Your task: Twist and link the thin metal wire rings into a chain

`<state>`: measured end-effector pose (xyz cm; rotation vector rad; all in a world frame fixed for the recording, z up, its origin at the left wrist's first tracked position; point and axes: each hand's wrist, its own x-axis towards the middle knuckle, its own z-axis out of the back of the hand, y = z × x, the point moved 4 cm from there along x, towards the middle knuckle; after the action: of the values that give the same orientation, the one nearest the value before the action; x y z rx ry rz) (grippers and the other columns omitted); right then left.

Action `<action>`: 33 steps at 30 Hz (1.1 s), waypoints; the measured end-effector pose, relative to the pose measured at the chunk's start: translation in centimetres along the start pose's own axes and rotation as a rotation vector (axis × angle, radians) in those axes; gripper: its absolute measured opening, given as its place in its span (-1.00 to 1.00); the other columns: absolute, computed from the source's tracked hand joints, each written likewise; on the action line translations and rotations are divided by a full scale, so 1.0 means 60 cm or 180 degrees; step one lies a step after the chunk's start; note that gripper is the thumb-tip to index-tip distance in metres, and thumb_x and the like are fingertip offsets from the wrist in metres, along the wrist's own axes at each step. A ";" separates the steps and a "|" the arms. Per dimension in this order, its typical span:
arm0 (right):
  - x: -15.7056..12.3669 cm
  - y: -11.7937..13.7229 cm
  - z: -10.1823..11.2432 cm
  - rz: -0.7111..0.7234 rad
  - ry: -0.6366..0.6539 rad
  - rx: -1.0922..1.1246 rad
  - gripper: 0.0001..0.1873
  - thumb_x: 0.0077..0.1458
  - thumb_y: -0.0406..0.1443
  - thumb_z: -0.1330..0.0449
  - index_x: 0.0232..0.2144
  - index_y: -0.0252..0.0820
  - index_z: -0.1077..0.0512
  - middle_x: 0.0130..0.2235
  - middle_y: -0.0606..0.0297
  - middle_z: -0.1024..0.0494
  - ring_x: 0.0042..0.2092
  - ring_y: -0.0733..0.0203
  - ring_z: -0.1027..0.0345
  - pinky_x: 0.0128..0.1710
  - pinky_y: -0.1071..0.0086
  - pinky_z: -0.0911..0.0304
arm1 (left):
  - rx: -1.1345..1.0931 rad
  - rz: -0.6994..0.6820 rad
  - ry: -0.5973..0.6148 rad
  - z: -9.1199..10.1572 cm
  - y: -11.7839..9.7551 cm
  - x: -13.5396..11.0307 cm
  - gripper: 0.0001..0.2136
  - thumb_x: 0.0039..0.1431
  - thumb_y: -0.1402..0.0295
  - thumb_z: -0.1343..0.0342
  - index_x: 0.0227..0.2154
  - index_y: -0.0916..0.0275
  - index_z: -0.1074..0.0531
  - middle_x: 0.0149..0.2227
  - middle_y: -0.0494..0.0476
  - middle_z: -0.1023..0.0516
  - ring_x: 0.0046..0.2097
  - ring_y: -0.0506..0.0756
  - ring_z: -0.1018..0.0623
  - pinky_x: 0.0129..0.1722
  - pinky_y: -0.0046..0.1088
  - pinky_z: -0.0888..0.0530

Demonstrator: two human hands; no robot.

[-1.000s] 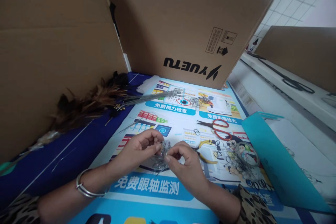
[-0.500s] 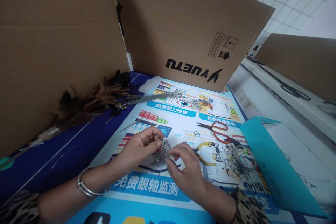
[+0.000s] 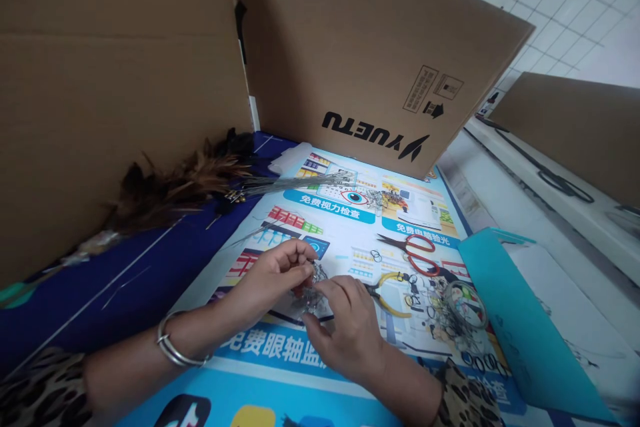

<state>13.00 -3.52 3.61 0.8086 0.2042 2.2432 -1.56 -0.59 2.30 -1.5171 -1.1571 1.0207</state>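
Observation:
A bunch of thin, tangled grey wire pieces (image 3: 316, 275) is between my hands, above the printed sheet. My left hand (image 3: 275, 277) has thumb and forefinger pinched together at its left edge; what exactly sits between the tips is too small to make out. From the right, my right hand (image 3: 353, 327) reaches to the bunch, its thumb and forefinger apart with wire showing in the gap. Just right of this hand lie yellow-handled pliers (image 3: 395, 310). Red-handled scissors (image 3: 420, 255) rest farther back.
A printed sheet (image 3: 280, 383) covers the table. Wire pieces and rings surround a round clear dish (image 3: 465, 303) at right, beside a teal folder (image 3: 530, 327). Long thin wires (image 3: 295, 181) and brown feathers (image 3: 190, 177) lie at back left. Cardboard panels (image 3: 350, 33) stand behind.
My right hand has shifted slightly left, and its thumb and forefinger have spread apart at the wire bunch. My left hand keeps its pinch. The camera view has shifted a little.

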 end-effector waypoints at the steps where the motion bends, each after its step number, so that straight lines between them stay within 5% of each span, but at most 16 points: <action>1: 0.000 0.000 -0.001 -0.0013 0.0011 0.0011 -0.65 0.05 -0.29 -0.16 -0.08 -0.19 -0.26 -0.19 0.11 -0.42 -0.16 0.01 -0.29 -0.22 0.11 -0.28 | -0.0035 0.0003 0.0012 0.000 0.001 0.000 -0.87 0.17 0.34 -0.08 -0.25 0.23 -0.31 -0.50 -0.07 -0.34 -0.50 -0.05 -0.34 -0.47 -0.53 -0.33; 33: 0.002 -0.003 -0.007 -0.0296 -0.0040 0.0416 -0.77 -0.06 -0.43 -0.08 -0.27 -0.17 -0.24 -0.26 0.21 -0.41 -0.21 0.10 -0.30 -0.31 0.28 -0.21 | -0.0553 0.0192 -0.0061 0.000 0.012 0.008 -0.85 0.10 0.32 -0.14 -0.29 0.23 -0.34 -0.53 -0.04 -0.40 -0.54 -0.04 -0.36 -0.52 -0.55 -0.34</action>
<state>12.79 -3.27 3.31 0.8639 0.3783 2.1543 -1.30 -0.20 1.59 -1.6906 -1.2464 0.9976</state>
